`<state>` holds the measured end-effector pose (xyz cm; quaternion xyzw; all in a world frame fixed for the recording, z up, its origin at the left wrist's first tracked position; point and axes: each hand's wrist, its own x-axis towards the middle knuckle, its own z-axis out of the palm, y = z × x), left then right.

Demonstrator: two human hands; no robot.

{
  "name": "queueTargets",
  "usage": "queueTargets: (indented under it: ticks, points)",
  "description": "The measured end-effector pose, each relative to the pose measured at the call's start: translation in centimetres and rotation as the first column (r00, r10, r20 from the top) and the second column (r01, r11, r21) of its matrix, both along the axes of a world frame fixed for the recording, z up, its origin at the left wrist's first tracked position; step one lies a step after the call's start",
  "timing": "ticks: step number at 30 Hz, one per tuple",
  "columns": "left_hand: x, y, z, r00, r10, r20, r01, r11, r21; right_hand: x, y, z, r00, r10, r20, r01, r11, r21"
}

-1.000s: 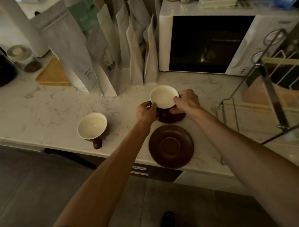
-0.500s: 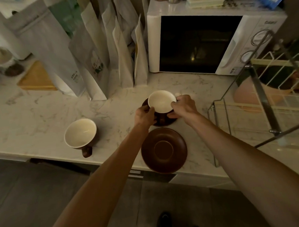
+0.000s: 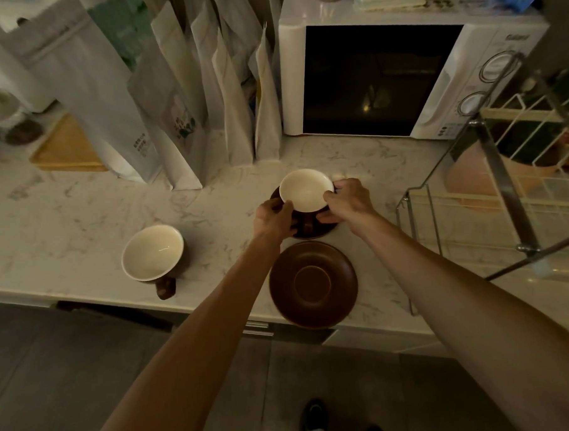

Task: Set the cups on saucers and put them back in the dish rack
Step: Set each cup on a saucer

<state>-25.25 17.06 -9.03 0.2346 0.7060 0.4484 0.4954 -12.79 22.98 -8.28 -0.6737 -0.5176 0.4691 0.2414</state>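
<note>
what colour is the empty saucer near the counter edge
Dark brown all over; the empty saucer shows clearly in the head view.

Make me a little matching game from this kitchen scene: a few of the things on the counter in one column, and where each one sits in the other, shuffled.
Things:
1. cup between the hands
2. lone cup
3. empty saucer
4. microwave

Places:
A. at the counter's front edge, nearest the person, with nothing on it
B. at the back of the counter, against the wall, beside the paper bags
C. on a dark saucer, with the left hand and right hand on either side
D. standing alone on the marble, left of the arms, handle toward the person

Pairs: 1-C, 2-D, 3-A, 4-B
</note>
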Motion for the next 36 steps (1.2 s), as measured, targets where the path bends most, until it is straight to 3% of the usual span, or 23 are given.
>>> queueTargets:
  ticks: [14, 21, 24, 28, 30, 31, 33, 36]
  points:
    - [-0.4, -0.6, -0.1, 1.0, -0.018, -0.02, 0.018, 1.0, -0.021, 0.0, -0.6, -0.1, 0.998, 0.034, 0.047, -0.034, 0.999, 0.005]
    - [-0.8, -1.4, 0.6, 0.993, -0.092, -0.078, 0.092, 0.996, -0.012, 0.2, -1.0, 0.5, 0.986, 0.088, 0.145, -0.093, 0.995, 0.029]
    - [-1.3, -1.8, 1.3, 0.982, -0.122, -0.144, 0.123, 0.992, -0.003, 0.3, -1.3, 0.8, 0.948, 0.133, 0.29, -0.161, 0.984, 0.074]
    - [-2.7, -3.1, 2.0, 0.95, -0.18, -0.253, 0.192, 0.981, 0.021, 0.0, -2.4, 2.0, 0.78, 0.132, 0.612, -0.307, 0.933, 0.19]
    - [-3.7, -3.9, 2.4, 0.872, -0.234, -0.43, 0.266, 0.964, 0.014, -0.5, -3.0, 2.7, 0.742, 0.118, 0.66, -0.387, 0.879, 0.278]
    - [-4.2, -4.4, 2.7, 0.783, -0.264, -0.563, 0.313, 0.95, -0.01, -0.9, -3.4, 3.2, 0.735, 0.125, 0.666, -0.437, 0.839, 0.324]
    - [-5.3, -5.7, 3.3, 0.534, -0.292, -0.793, 0.413, 0.909, -0.057, -2.0, -4.1, 4.2, 0.725, 0.18, 0.665, -0.541, 0.747, 0.386]
    - [-7.3, -8.0, 4.4, 0.216, -0.264, -0.94, 0.476, 0.869, -0.135, -4.2, -5.1, 5.4, 0.688, 0.313, 0.654, -0.664, 0.635, 0.395]
